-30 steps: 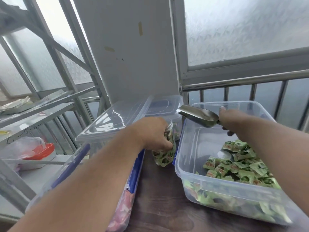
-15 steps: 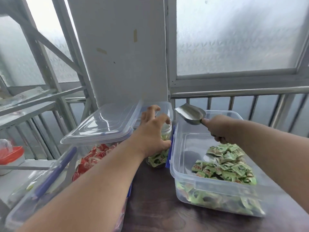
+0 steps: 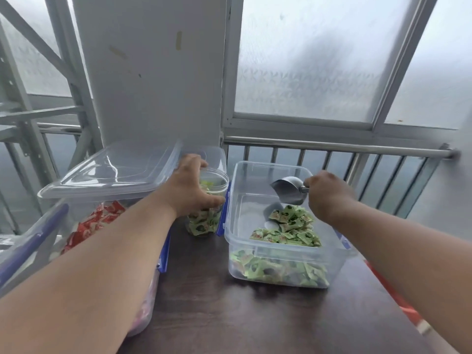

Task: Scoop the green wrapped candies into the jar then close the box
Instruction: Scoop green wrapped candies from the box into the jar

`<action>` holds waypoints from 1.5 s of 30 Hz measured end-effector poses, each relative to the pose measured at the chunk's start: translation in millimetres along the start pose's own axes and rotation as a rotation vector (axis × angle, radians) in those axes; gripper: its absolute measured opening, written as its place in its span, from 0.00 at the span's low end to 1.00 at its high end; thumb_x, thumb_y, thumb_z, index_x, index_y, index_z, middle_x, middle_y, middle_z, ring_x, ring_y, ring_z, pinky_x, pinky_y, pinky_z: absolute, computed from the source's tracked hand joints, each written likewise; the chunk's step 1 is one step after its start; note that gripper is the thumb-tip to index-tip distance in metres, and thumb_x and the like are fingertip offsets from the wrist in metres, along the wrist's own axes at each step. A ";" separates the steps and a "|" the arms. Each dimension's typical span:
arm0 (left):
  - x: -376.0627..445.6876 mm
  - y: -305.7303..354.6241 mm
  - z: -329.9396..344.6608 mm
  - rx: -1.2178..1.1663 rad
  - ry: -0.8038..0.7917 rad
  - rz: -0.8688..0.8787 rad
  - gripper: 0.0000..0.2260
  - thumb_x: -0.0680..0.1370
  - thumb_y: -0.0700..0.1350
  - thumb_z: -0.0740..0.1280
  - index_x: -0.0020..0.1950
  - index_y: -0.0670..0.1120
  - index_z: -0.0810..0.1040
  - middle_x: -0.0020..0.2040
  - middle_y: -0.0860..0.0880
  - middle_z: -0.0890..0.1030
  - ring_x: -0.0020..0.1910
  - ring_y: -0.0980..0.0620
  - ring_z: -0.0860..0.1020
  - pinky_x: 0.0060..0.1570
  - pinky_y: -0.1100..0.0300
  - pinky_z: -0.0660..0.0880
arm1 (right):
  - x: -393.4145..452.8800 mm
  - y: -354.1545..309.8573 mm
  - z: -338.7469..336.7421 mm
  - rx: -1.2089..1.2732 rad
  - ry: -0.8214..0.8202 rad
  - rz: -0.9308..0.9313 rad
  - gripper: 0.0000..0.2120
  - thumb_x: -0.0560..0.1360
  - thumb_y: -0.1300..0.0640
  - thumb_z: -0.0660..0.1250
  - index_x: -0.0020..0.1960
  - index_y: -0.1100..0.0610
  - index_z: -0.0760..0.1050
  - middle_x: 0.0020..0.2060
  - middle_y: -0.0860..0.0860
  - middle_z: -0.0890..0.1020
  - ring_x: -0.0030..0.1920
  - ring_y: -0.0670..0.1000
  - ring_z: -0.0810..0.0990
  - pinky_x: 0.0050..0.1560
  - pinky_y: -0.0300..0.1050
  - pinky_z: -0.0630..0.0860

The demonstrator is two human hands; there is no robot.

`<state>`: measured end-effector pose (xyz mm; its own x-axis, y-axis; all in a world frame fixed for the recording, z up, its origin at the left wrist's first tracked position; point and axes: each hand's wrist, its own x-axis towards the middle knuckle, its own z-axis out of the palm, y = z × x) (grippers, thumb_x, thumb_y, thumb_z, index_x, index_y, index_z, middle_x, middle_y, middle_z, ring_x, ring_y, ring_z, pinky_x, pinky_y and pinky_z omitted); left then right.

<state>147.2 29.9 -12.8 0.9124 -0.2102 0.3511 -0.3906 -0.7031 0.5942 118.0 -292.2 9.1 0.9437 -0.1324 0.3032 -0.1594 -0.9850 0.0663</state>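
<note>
1. Dipping back into the box (image 3: 281,254), the metal scoop (image 3: 290,190) now points down at the green candies (image 3: 288,228). A moment ago it was up near the jar (image 3: 208,208).
2. The right hand (image 3: 329,195) has its grip wrapped tight on the scoop handle, at about 2 o'clock on the bench (image 3: 229,315).
3. The left hand (image 3: 192,187) curls its grip round the jar, at about 12 o'clock, just left of the box.
4. The jar is only partly full, so I think more scoops come next. The box has no lid on yet.
</note>
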 end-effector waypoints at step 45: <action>-1.9 0.9 -4.5 -0.130 -0.130 -0.031 0.36 0.69 0.53 0.85 0.73 0.55 0.71 0.67 0.56 0.79 0.63 0.51 0.78 0.46 0.65 0.74 | -19.7 -8.0 -33.7 -0.099 -0.439 -0.328 0.18 0.84 0.63 0.59 0.67 0.51 0.80 0.52 0.47 0.81 0.46 0.50 0.75 0.44 0.41 0.72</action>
<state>144.5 32.7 -9.6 0.9290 -0.2822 0.2395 -0.3670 -0.6183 0.6950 90.9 -278.0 34.6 0.9772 0.1247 -0.1721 0.1566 -0.9699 0.1863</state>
